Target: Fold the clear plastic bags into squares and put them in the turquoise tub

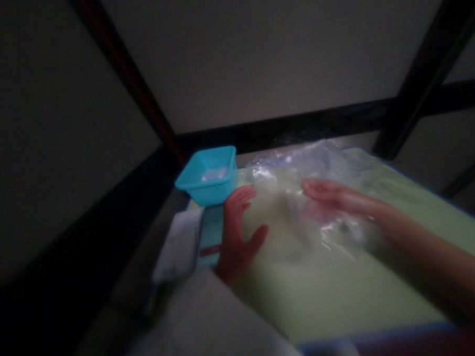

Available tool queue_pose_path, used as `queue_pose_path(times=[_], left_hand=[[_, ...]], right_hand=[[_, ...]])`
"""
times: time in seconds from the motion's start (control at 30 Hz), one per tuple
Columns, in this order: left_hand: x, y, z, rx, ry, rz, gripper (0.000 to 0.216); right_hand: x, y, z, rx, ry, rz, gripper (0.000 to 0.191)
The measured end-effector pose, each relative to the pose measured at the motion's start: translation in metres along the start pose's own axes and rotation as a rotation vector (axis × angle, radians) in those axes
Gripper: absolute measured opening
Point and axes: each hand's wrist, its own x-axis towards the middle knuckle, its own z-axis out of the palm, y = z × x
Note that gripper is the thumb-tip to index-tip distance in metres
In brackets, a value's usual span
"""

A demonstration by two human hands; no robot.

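My left hand (240,238) is open at the left of the table, with its thumb spread away from the fingers and nothing held in it. Crumpled clear plastic, which looks like a bag (323,161), spreads across the far middle of the table. My right hand (328,195) is closed on this plastic, with its lower fingers blurred and partly seen through the film. Between the hands is a smeared pale patch that I cannot make out.
A turquoise plastic basket (208,187) with something pale inside stands at the far left corner. Beside my left hand lie a light-blue flat item (210,234) and a white object (177,246). The pale green table top (345,294) has a blue edge; a wall rises behind it.
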Motion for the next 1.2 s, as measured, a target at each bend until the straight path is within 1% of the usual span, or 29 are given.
queue_pose_path(times=[0.07, 0.13, 0.2, 0.27, 0.33, 0.4, 0.5, 0.63, 0.67, 0.7, 0.77, 0.8, 0.83, 0.9, 0.97, 1.07, 1.13, 1.2], left_hand=[[0.001, -0.005, 0.006, -0.083, -0.051, -0.169, 0.062], [0.002, -0.011, 0.016, -0.141, -0.044, -0.354, 0.063], [0.001, -0.017, 0.024, -0.201, -0.067, -0.508, 0.06], [0.0, -0.02, 0.027, -0.243, -0.102, -0.603, 0.054], [-0.001, -0.021, 0.026, -0.219, -0.091, -0.651, 0.049], [-0.003, -0.021, 0.024, -0.162, -0.056, -0.667, 0.046], [-0.004, -0.019, 0.021, -0.097, -0.043, -0.667, 0.045], [-0.007, -0.016, 0.023, -0.044, -0.071, -0.664, 0.043], [-0.007, -0.016, 0.024, -0.03, -0.073, -0.653, 0.042], [-0.007, -0.016, 0.024, -0.015, -0.07, -0.638, 0.041], [-0.007, -0.015, 0.024, 0.025, -0.071, -0.615, 0.04], [-0.007, -0.015, 0.023, 0.047, -0.074, -0.61, 0.04], [-0.007, -0.015, 0.023, 0.064, -0.08, -0.61, 0.04], [-0.007, -0.015, 0.022, 0.084, -0.093, -0.611, 0.04], [-0.008, -0.015, 0.021, 0.098, -0.102, -0.604, 0.041], [-0.009, -0.015, 0.021, 0.124, -0.112, -0.594, 0.041], [-0.01, -0.015, 0.021, 0.119, -0.126, -0.601, 0.044], [-0.01, -0.015, 0.021, 0.087, -0.162, -0.603, 0.051]], right_hand=[[-0.001, 0.009, -0.004, 0.044, -0.027, 0.012, 0.029], [0.0, 0.019, -0.009, 0.057, -0.025, 0.007, 0.032], [0.005, 0.027, -0.015, 0.044, -0.005, 0.007, 0.033], [0.009, 0.032, -0.021, 0.02, 0.024, 0.031, 0.033], [0.013, 0.036, -0.027, 0.0, 0.047, 0.067, 0.033], [0.014, 0.037, -0.033, -0.023, 0.042, 0.063, 0.038], [0.011, 0.036, -0.041, -0.122, -0.005, -0.043, 0.039], [0.005, 0.031, -0.042, -0.334, -0.109, -0.222, 0.061], [0.005, 0.03, -0.04, -0.394, -0.113, -0.255, 0.059], [0.005, 0.029, -0.039, -0.46, -0.102, -0.278, 0.051], [0.005, 0.028, -0.034, -0.587, -0.066, -0.288, 0.026], [0.006, 0.029, -0.033, -0.631, -0.044, -0.283, 0.016], [0.007, 0.03, -0.031, -0.653, -0.021, -0.27, 0.016], [0.008, 0.032, -0.03, -0.639, 0.039, -0.225, 0.027], [0.009, 0.035, -0.031, -0.576, 0.114, -0.17, 0.034], [0.009, 0.037, -0.035, -0.468, 0.208, -0.117, 0.038], [0.008, 0.035, -0.038, -0.427, 0.21, -0.118, 0.037], [0.006, 0.034, -0.038, -0.431, 0.15, -0.161, 0.032]])
